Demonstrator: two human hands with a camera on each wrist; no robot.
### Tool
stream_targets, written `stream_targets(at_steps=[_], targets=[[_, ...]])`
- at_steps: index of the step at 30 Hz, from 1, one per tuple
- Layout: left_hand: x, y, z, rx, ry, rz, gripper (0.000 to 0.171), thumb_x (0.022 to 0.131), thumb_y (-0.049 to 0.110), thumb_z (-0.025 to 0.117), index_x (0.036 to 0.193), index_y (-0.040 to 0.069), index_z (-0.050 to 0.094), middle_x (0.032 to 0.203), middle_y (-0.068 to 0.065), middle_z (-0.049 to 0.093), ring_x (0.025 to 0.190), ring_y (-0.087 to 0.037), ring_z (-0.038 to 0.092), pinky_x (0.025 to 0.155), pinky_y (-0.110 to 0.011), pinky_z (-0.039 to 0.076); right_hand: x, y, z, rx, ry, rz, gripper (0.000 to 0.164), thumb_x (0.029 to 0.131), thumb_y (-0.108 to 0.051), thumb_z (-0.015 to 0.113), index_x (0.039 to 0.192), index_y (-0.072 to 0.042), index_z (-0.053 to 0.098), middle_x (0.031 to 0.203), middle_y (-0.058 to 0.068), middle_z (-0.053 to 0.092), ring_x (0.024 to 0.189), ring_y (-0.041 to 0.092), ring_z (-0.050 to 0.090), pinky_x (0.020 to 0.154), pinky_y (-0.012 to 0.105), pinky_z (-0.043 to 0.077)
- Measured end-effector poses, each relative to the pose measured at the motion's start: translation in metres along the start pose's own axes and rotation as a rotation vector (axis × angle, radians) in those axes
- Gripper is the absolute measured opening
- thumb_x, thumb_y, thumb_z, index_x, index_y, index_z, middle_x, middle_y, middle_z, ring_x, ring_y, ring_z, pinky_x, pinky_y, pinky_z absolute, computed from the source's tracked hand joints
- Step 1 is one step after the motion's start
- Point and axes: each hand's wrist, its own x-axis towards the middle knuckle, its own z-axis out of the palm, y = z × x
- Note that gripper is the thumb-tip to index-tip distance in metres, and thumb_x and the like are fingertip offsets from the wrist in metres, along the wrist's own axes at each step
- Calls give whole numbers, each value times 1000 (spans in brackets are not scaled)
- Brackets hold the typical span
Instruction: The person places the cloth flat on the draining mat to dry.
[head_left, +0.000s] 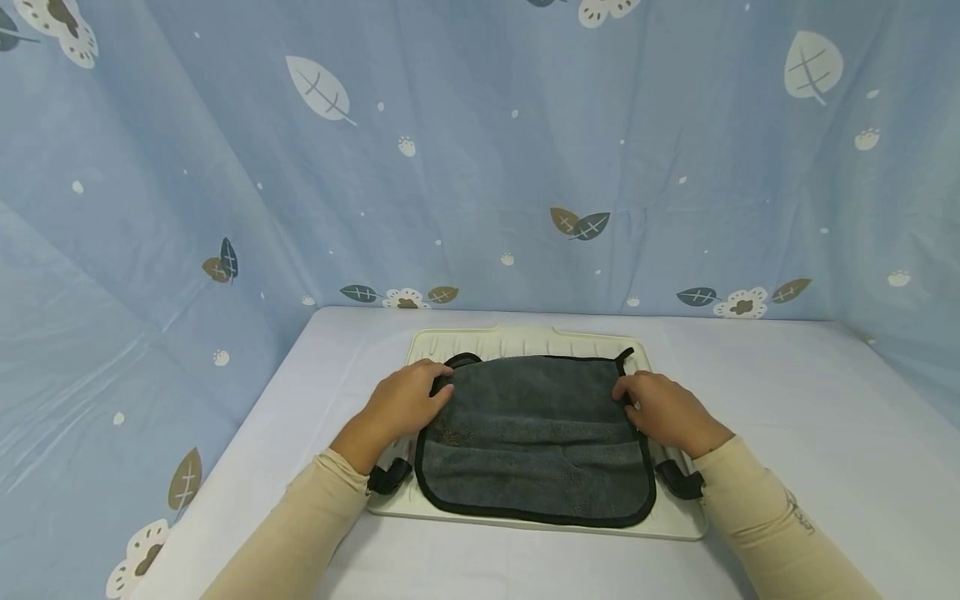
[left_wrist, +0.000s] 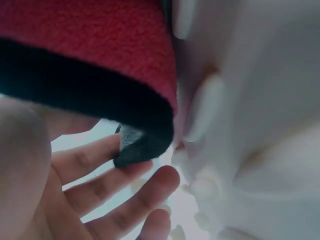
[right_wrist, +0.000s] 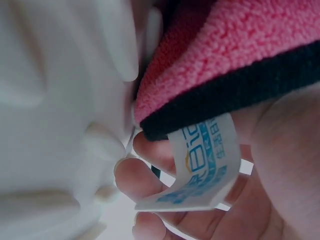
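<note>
Nearest, at the bottom of the frame, the forearms are covered by beige fabric sleeves (head_left: 772,517); dark lettering on the right one is too small to be read surely. Just beyond, below centre, a cream ribbed plastic tray (head_left: 678,525) is laid flat, flanked by black curved pieces (head_left: 390,477), perhaps handles. Across it is spread a rectangular grey plush cloth with black edging (head_left: 536,433), probably so that it can be worked on over a firm base; its pink underside (right_wrist: 235,60) is shown in the right wrist view. Its left edge is pinched by the left hand (head_left: 405,400) and its right edge by the right hand (head_left: 666,407), apparently to keep it taut between them. By the right fingers, a white label with blue print (right_wrist: 202,165) is bent; "日" and "生活日" can be made out. The white-covered counter (head_left: 765,400) is backed by a blue leaf-printed curtain (head_left: 480,150).
</note>
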Motion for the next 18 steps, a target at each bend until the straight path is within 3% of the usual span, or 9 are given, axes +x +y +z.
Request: stream_targets(at_steps=[8, 13, 18], targets=[[1, -4, 0, -9, -82, 57, 52, 102, 33, 58, 150, 15, 47, 157, -11, 42, 137, -35, 49, 106, -55, 44, 0, 3, 4, 12, 9, 0, 31, 86, 0, 72, 117, 2, 66, 107, 20, 64, 89, 27, 64, 76, 46, 54], [1, -3, 0, -13, -89, 70, 54, 102, 33, 58, 150, 13, 46, 157, -11, 42, 139, -35, 48, 108, -55, 43, 2, 6, 7, 28, -7, -29, 43, 89, -1, 69, 130, 8, 59, 127, 30, 57, 109, 40, 63, 88, 52, 53], [1, -4, 1, -18, -91, 65, 53, 103, 33, 56, 150, 12, 46, 156, -11, 43, 140, -35, 46, 110, -54, 41, 2, 6, 7, 20, 2, -51, 45, 90, -3, 68, 132, 10, 57, 130, 32, 56, 117, 45, 59, 94, 55, 51]])
